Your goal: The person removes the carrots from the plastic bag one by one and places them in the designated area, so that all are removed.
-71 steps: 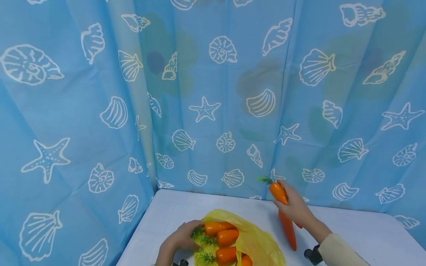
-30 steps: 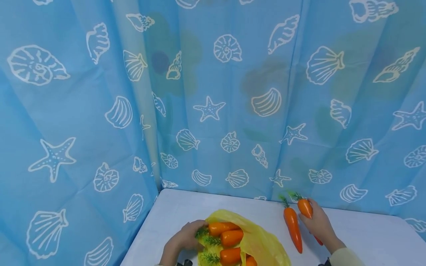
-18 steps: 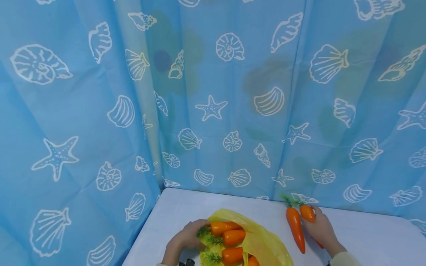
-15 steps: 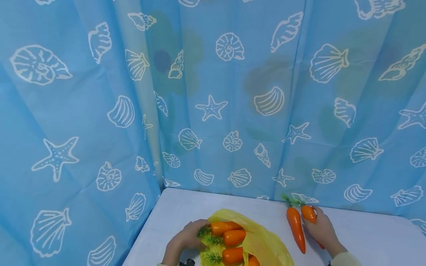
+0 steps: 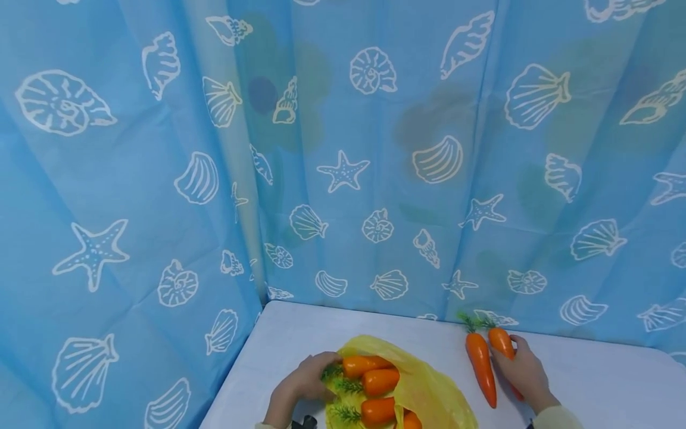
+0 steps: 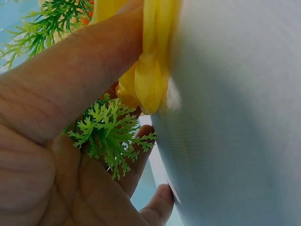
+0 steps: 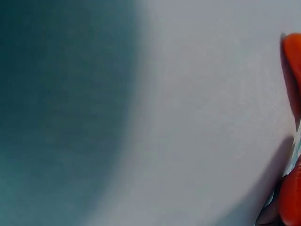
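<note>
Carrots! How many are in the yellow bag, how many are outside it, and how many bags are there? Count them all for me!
Yellow bag: 1
Carrots in the bag: 4 showing, one only partly
Carrots outside the bag: 2
Total: 7 that I can see; more carrots could be hidden.

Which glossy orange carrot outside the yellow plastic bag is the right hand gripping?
The glossy orange carrot farther right in the head view: the right hand grips it, while the left carrot lies ungripped on the white table.
</note>
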Available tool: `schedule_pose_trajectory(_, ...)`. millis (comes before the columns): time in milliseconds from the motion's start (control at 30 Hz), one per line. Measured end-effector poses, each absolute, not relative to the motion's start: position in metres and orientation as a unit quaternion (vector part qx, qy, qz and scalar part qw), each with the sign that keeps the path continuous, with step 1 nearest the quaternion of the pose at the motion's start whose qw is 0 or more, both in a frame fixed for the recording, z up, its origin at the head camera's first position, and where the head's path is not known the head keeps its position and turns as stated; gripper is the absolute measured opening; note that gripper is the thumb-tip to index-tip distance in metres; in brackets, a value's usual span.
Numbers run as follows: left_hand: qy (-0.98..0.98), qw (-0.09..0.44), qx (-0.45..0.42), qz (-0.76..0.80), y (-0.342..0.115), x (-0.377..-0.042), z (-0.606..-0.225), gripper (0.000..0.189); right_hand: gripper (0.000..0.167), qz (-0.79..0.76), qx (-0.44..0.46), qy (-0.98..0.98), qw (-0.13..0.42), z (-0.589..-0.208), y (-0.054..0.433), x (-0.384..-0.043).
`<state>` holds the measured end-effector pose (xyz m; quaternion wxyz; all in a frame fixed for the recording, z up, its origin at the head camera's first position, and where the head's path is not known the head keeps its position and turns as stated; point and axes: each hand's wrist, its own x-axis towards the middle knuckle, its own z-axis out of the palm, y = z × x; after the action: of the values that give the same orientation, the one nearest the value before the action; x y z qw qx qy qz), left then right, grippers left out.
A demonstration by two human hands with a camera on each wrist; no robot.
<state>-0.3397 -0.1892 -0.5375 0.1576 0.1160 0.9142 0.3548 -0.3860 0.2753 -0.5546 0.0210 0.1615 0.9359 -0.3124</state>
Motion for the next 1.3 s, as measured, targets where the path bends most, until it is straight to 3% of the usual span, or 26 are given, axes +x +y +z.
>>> schedule_pose_trajectory(233,0.913,0.159,0.121,0.356,-0.189,-0.339,-0.536,0.063,0.086,-0.320,0.148,0.935,0.029,-0.554,0.279,-0.384)
schedule_pose_trajectory(567,0.912,0.161,0.121,0.356,-0.189,-0.340,-0.539,0.062,0.103,-0.365,0.188,0.910,0.062,-0.556,0.285,-0.385)
schedule_pose_trajectory(1300,0.909,0.169,0.120,0.362,-0.188,-0.339,-0.536,0.066,0.114,-0.409,0.164,0.892,0.098,-0.550,0.289,-0.381)
